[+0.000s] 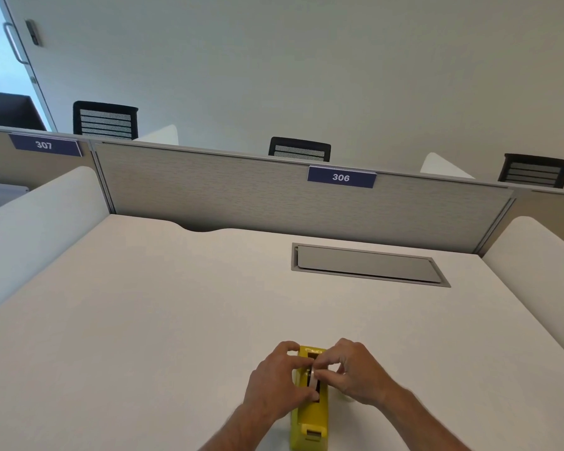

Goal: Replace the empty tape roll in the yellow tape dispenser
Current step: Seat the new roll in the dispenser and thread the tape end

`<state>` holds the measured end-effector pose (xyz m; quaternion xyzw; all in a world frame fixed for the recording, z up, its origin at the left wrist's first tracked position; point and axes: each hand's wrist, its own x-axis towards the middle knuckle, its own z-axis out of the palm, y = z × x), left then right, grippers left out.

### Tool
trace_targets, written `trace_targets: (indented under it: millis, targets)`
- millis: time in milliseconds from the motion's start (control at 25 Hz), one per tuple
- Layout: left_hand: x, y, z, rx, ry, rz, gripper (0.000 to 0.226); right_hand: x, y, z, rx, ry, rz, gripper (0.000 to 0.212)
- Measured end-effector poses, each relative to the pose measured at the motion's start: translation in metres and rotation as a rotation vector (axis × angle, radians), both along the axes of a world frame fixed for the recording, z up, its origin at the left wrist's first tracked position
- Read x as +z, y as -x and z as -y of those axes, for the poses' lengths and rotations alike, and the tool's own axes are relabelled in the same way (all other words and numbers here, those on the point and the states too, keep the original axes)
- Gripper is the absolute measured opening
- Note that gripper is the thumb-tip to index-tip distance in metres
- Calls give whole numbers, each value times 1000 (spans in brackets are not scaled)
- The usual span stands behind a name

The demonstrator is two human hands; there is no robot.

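A yellow tape dispenser (310, 421) stands on the white desk (163, 320) near its front edge, lengthwise toward me, cutter end closest. A pale tape roll (314, 379) sits edge-up in the dispenser's dark top slot. My left hand (274, 382) wraps the dispenser's left side, thumb and fingers touching the roll. My right hand (355, 372) comes in from the right and pinches the top of the roll with its fingertips. Whether the roll carries tape I cannot tell. A small pale object shows partly behind my right hand.
A grey cable hatch (368, 265) is set into the desk at the back right. A grey partition (241, 196) with a "306" sign (341, 177) closes the far edge, white side screens (30, 229) flank the desk. Black chairs stand beyond.
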<state>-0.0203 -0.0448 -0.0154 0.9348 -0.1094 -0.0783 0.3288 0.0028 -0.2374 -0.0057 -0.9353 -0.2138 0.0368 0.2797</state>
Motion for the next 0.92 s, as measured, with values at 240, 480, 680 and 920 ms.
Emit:
trace_targets:
  millis: [240,480,680,920]
  targets:
    - [1,1,-1,-15,-22,19,60,-2,8,-1,-31,-73,11,16]
    - [2,-2,-1,-54,-25,30,58,-12,24,-6,-141,-227,39,27]
    - [2,-4,-1,-72,-38,39,58,-22,29,-8,-170,-239,93,45]
    - [1,-5,0,-69,-59,52,59,-29,35,-10,-170,-234,134,29]
